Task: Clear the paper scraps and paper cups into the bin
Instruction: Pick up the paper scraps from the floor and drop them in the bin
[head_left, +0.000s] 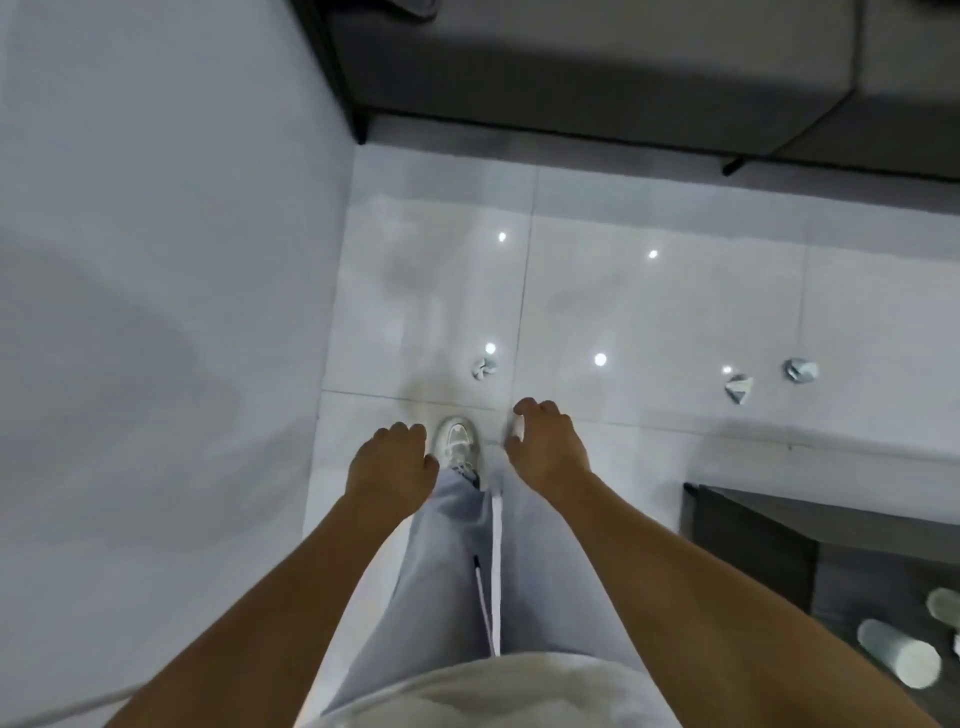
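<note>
Plainly, the left hand (387, 462) and right hand (545, 447) hang over the glossy white tiled floor (649, 312), each grip loose, fingers lightly curled, holding nothing. Beyond the white sneaker (457, 441) lies one crumpled paper scrap (483, 368); two more (738, 388) (800, 370) sit farther right. Paper cups (898, 660) lie on the dark desk (753, 530).

Three crumpled paper scraps lay on the glossy tiled floor (649, 312): one (483, 368) ahead, two (738, 387) (800, 370) rightward, near each other. Pale paper cups (897, 660) lay tipped at lower right.
</note>
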